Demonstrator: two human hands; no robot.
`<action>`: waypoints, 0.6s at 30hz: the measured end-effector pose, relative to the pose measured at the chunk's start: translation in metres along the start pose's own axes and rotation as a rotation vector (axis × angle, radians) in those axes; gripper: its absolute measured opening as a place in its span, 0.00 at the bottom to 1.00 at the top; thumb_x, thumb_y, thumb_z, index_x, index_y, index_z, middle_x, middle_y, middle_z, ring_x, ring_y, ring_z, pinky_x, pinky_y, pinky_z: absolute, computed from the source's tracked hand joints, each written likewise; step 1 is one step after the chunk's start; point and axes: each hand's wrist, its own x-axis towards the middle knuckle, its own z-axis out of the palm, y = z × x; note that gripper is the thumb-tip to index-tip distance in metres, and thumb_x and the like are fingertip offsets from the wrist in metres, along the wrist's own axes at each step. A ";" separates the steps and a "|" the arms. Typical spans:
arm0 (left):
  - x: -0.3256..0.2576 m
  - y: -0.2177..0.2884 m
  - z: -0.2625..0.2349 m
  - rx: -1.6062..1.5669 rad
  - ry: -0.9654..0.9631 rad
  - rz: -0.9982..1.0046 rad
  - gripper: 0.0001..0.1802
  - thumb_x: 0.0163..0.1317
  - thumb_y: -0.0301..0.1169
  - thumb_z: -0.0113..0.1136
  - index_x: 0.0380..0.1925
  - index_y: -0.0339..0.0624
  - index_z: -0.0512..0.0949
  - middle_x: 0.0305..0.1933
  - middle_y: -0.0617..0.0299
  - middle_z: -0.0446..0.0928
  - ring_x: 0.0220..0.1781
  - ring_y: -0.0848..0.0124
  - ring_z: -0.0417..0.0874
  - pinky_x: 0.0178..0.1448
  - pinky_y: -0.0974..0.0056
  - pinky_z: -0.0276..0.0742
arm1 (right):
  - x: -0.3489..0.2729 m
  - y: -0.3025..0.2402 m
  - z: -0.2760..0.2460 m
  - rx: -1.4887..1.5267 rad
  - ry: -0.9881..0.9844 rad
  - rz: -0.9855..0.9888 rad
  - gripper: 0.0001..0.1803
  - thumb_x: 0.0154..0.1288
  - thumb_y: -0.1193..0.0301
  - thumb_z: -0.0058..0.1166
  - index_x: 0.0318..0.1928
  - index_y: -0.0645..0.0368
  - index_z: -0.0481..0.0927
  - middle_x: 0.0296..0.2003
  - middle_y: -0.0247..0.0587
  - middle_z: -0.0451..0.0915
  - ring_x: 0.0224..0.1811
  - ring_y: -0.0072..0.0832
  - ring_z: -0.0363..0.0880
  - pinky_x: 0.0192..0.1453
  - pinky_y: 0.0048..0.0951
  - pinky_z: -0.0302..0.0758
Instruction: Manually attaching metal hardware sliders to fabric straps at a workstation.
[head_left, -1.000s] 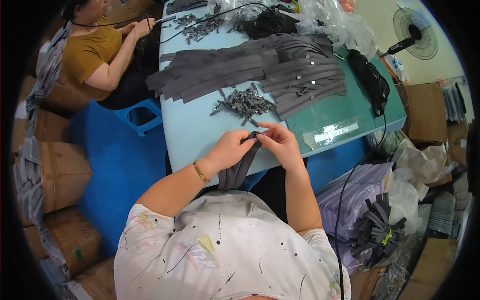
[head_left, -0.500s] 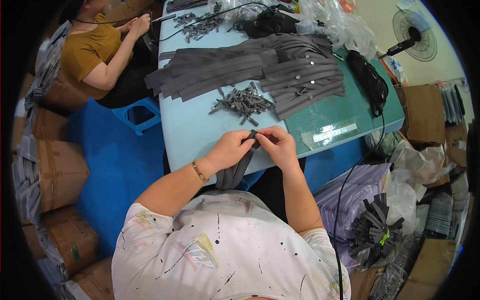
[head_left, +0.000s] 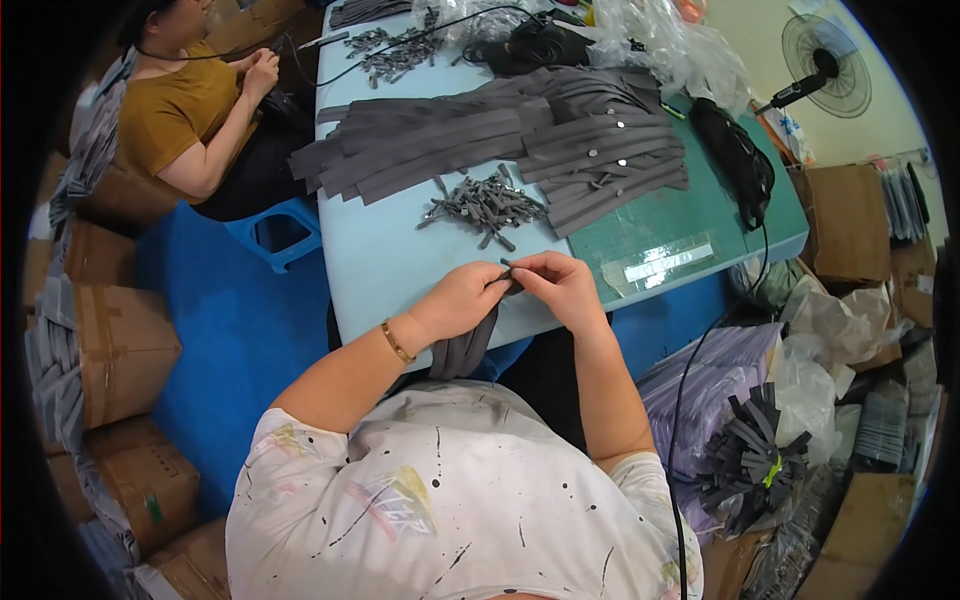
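Over the table's near edge, my left hand [head_left: 462, 297] pinches a dark grey fabric strap [head_left: 465, 350], whose length hangs down toward my lap. My right hand [head_left: 560, 290] meets it fingertip to fingertip, closed on the strap's upper end. A small dark tip sticks up between the fingers; the fingers hide most of it. Just beyond my hands lies a heap of small grey strap pieces with metal ends [head_left: 485, 208]. Farther back, long grey straps [head_left: 430, 145] are spread in overlapping layers, some with shiny round spots.
A green cutting mat [head_left: 625, 235] covers the table's right part, with a black pouch [head_left: 735, 165] on it. Clear plastic bags [head_left: 680, 50] lie at the back. A co-worker [head_left: 180, 110] sits at the left. Cardboard boxes [head_left: 125, 350] line the left; a fan [head_left: 825, 65] stands far right.
My fingertips have shifted slightly on the strap's end, and my right fingers now cover more of it. The co-worker's hands have moved slightly down and left.
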 end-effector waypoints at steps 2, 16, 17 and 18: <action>0.001 -0.004 0.001 0.053 0.009 0.088 0.10 0.63 0.30 0.49 0.33 0.33 0.75 0.30 0.53 0.75 0.34 0.63 0.73 0.41 0.63 0.69 | 0.001 -0.002 -0.001 -0.047 0.010 -0.002 0.07 0.56 0.76 0.60 0.36 0.64 0.82 0.29 0.32 0.80 0.31 0.16 0.77 0.36 0.17 0.73; -0.003 -0.002 0.010 0.111 0.033 0.124 0.08 0.61 0.27 0.48 0.34 0.34 0.76 0.30 0.51 0.73 0.34 0.58 0.73 0.40 0.61 0.69 | -0.009 0.004 -0.009 -0.108 -0.060 -0.067 0.06 0.56 0.76 0.60 0.35 0.64 0.82 0.27 0.31 0.79 0.28 0.14 0.75 0.32 0.16 0.71; -0.002 -0.003 0.010 0.105 0.040 0.116 0.08 0.61 0.26 0.48 0.34 0.33 0.76 0.30 0.52 0.72 0.34 0.58 0.72 0.40 0.61 0.69 | -0.008 0.005 -0.008 -0.110 -0.042 -0.058 0.06 0.56 0.76 0.60 0.35 0.63 0.82 0.26 0.30 0.78 0.28 0.13 0.74 0.31 0.16 0.71; -0.002 -0.002 0.010 0.114 0.038 0.121 0.08 0.61 0.26 0.48 0.34 0.33 0.76 0.30 0.52 0.72 0.34 0.58 0.72 0.40 0.61 0.69 | -0.007 0.004 -0.006 -0.111 -0.022 -0.048 0.06 0.57 0.76 0.60 0.35 0.63 0.82 0.26 0.29 0.78 0.27 0.13 0.74 0.31 0.16 0.70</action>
